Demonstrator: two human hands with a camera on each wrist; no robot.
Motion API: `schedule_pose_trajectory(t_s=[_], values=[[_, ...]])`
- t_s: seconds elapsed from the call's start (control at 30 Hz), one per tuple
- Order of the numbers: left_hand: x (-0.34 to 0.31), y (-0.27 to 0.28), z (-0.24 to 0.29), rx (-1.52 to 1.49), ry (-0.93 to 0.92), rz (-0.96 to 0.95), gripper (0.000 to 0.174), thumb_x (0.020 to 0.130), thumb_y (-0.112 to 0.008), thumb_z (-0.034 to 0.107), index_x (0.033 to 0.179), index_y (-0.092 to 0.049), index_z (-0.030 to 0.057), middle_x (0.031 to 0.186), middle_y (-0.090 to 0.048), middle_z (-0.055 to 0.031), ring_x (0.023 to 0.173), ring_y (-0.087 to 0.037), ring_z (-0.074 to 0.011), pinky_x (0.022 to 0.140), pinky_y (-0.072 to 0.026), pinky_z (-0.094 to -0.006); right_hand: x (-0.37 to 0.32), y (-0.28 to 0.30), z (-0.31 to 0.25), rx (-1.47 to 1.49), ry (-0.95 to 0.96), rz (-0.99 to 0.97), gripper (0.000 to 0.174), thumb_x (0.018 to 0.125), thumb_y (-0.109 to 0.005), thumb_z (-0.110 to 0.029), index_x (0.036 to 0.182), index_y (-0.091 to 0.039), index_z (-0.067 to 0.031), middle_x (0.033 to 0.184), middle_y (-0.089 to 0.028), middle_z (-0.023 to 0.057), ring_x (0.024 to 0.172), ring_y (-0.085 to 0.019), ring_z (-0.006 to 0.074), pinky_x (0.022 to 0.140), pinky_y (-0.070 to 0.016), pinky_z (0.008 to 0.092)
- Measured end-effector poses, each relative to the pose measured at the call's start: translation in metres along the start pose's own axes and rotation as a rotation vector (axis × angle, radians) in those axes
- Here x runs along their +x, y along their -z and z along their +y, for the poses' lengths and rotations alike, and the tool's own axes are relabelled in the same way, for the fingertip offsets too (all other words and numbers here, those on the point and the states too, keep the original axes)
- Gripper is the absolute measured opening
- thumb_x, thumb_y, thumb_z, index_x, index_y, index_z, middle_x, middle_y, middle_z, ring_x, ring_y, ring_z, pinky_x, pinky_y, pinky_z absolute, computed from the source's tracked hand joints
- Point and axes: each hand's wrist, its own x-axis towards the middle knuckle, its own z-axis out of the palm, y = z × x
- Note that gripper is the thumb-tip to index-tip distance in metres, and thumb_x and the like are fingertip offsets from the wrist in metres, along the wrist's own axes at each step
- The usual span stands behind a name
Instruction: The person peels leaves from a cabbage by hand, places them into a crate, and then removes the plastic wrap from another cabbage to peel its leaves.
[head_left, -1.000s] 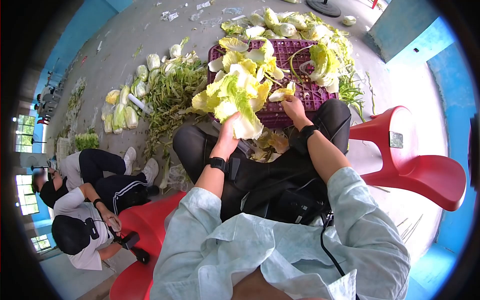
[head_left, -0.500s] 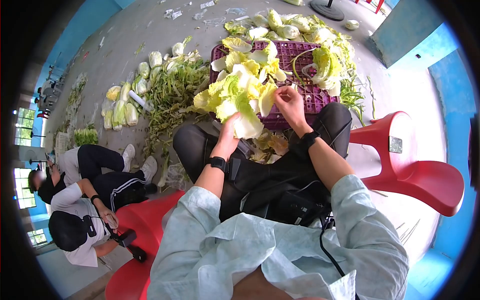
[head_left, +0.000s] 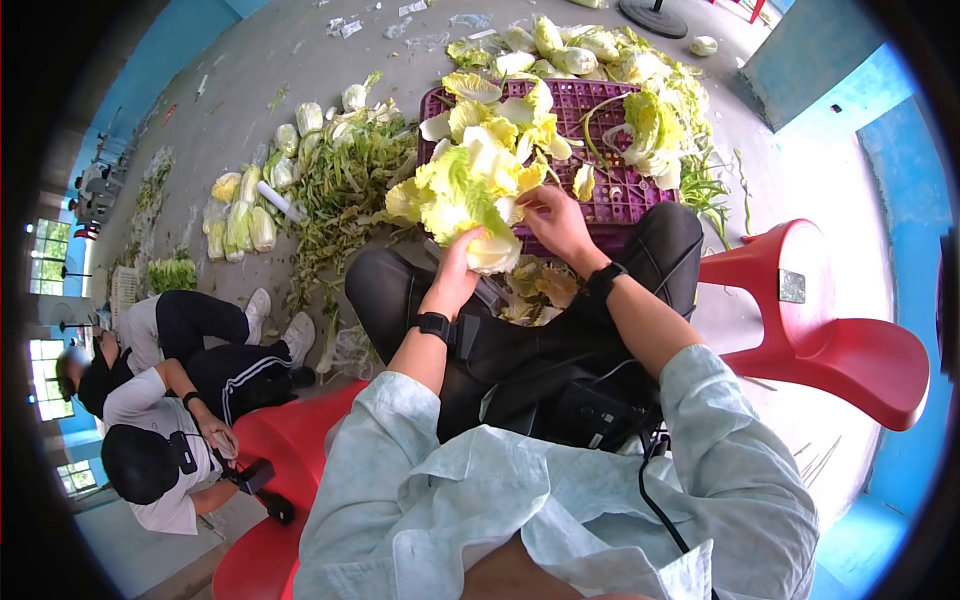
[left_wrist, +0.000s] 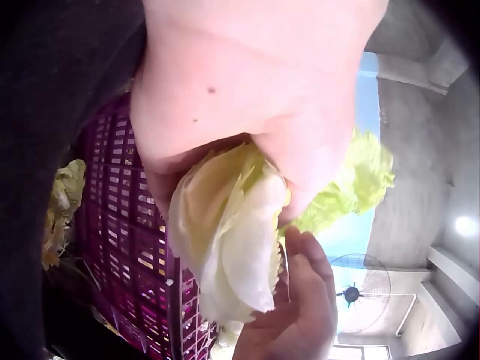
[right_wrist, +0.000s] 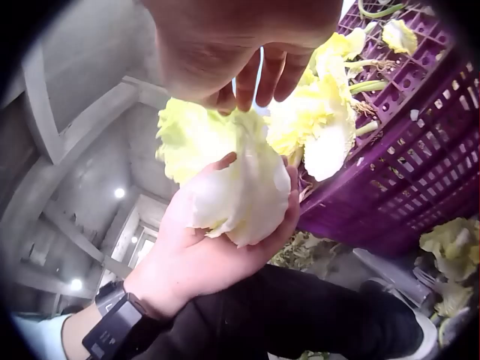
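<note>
Well, my left hand (head_left: 455, 276) curls its fingers round the cabbage (head_left: 492, 254) by the crate (head_left: 622, 208)'s near left corner; my right hand (head_left: 562, 230) bends its fingers beside it, pinch unclear. Probably leaf-peeling; the next pull wants steady support.

The cabbage (head_left: 470, 195) is white with yellow-green, frilled-edge colouring; a small leaf (head_left: 584, 182) is yellow. The crate (head_left: 625, 207) is purple, patterned in a grid. The shirt (head_left: 470, 490) is pale blue-green, faintly mottled. The stool (head_left: 868, 370) is red, the floor (head_left: 235, 120) grey, the wall (head_left: 915, 165) bright blue. Dark trousers (head_left: 235, 385) carry white stripes.
</note>
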Motion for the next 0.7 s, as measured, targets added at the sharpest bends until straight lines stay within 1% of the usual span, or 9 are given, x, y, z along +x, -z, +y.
schedule_pose_trajectory(t_s=[0.03,0.1,0.17,0.3,0.4,0.5,0.53,0.63,0.7], values=[[-0.001,-0.001,0.002,-0.042,-0.007,0.004,0.042,0.097,-0.067,0.028,0.13,-0.059,0.002,0.12,-0.07,-0.0115,0.111,-0.068,-0.026,0.1,-0.0526,-0.0422,0.003,0.004,0.009,-0.029,-0.064,0.003,0.025,0.084,-0.065,-0.009,0.106,-0.073,-0.0023,0.106,-0.07,0.0183,0.097,-0.071,0.0293,0.086,-0.0582,0.0377],[-0.003,-0.003,0.006,-0.126,-0.021,0.011,0.045,0.099,-0.064,0.032,0.131,-0.058,0.0011,0.121,-0.07,-0.0133,0.112,-0.068,-0.0277,0.1,-0.0529,-0.0427,0.004,0.012,0.023,-0.133,-0.153,-0.051,0.036,0.086,-0.066,-0.012,0.121,-0.07,-0.0048,0.119,-0.068,0.0197,0.108,-0.068,0.0301,0.094,-0.0554,0.0382],[-0.002,-0.001,0.007,-0.134,-0.032,0.02,0.046,0.1,-0.063,0.035,0.132,-0.058,0.0019,0.125,-0.069,-0.0144,0.115,-0.067,-0.0289,0.101,-0.0521,-0.0431,0.003,0.005,0.062,0.022,-0.286,-0.13,0.046,0.088,-0.067,-0.015,0.133,-0.065,-0.0065,0.125,-0.066,0.0198,0.114,-0.066,0.0282,0.098,-0.053,0.0374],[-0.004,-0.004,0.007,-0.166,-0.056,0.01,0.045,0.099,-0.064,0.035,0.131,-0.059,0.0037,0.124,-0.069,-0.0141,0.114,-0.067,-0.0297,0.101,-0.0522,-0.0438,0.0,-0.001,0.063,0.282,-0.449,-0.24,0.06,0.093,-0.068,-0.018,0.149,-0.053,-0.0046,0.135,-0.064,0.018,0.119,-0.064,0.0241,0.101,-0.0506,0.0358],[-0.002,-0.001,0.007,-0.137,-0.053,0.015,0.048,0.1,-0.063,0.037,0.133,-0.057,0.0024,0.126,-0.068,-0.0143,0.115,-0.067,-0.0291,0.101,-0.052,-0.0437,0.003,-0.012,0.083,0.333,-0.322,-0.126,0.055,0.094,-0.065,-0.016,0.146,-0.055,0.0012,0.131,-0.067,0.0149,0.117,-0.064,0.0193,0.099,-0.051,0.033],[-0.002,0.0,0.006,-0.124,-0.046,0.011,0.049,0.1,-0.062,0.037,0.134,-0.056,0.0017,0.125,-0.068,-0.0146,0.115,-0.067,-0.029,0.101,-0.0522,-0.0436,0.011,-0.005,0.085,0.245,-0.354,-0.046,0.051,0.094,-0.063,-0.014,0.143,-0.057,0.0026,0.125,-0.071,0.0137,0.111,-0.068,0.0174,0.097,-0.0521,0.03],[-0.002,0.0,0.006,-0.125,-0.044,0.007,0.049,0.1,-0.062,0.037,0.134,-0.056,0.0017,0.125,-0.068,-0.0147,0.115,-0.067,-0.0292,0.1,-0.0522,-0.0436,0.011,-0.002,0.079,0.326,-0.369,0.031,0.049,0.094,-0.064,-0.017,0.139,-0.061,0.0022,0.117,-0.075,0.0143,0.107,-0.071,0.0164,0.093,-0.0534,0.0281],[0.0,0.001,0.006,-0.149,-0.019,0.023,0.048,0.099,-0.065,0.036,0.132,-0.058,0.0024,0.125,-0.069,-0.0154,0.116,-0.066,-0.0315,0.103,-0.0507,-0.0468,0.012,0.016,0.05,0.206,-0.404,0.097,0.052,0.096,-0.068,-0.02,0.141,-0.058,0.0029,0.133,-0.068,0.0172,0.117,-0.067,0.0173,0.097,-0.052,0.0296],[0.0,0.001,0.006,-0.146,-0.014,0.024,0.048,0.099,-0.065,0.036,0.132,-0.057,0.0023,0.125,-0.068,-0.0155,0.116,-0.066,-0.0319,0.103,-0.0505,-0.0468,0.012,0.019,0.042,0.112,-0.325,0.21,0.048,0.093,-0.071,-0.017,0.137,-0.061,0.0012,0.129,-0.069,0.017,0.114,-0.069,0.0193,0.096,-0.0546,0.0314]])
